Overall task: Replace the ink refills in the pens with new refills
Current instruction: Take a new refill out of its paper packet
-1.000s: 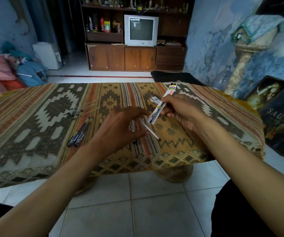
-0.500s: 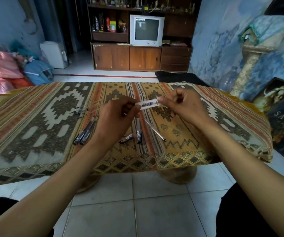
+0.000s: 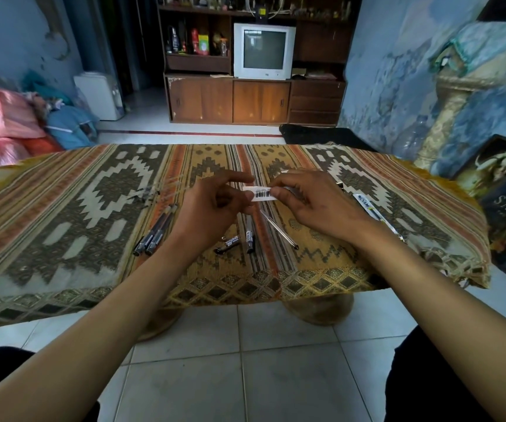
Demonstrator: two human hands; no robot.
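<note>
Both hands hold a small white refill packet (image 3: 261,193) with a barcode above the table's middle. My left hand (image 3: 212,208) pinches its left end and my right hand (image 3: 312,202) pinches its right end. Under them on the patterned cloth (image 3: 78,214) lie a thin clear refill (image 3: 277,229), a dark pen barrel (image 3: 249,236) and a short dark pen piece (image 3: 229,243). Two or three dark pens (image 3: 154,236) lie side by side left of my left wrist. Several clear refills (image 3: 160,190) lie farther back on the left.
Another long refill packet (image 3: 373,211) lies on the cloth to the right of my right wrist. The low table stands on a tiled floor (image 3: 245,376). A cabinet with a television (image 3: 264,51) is at the back, bags at the far left, framed pictures at the right.
The long packet my right hand held a second ago now lies on the cloth at right. Both hands have come together on the small barcode packet and hold it level.
</note>
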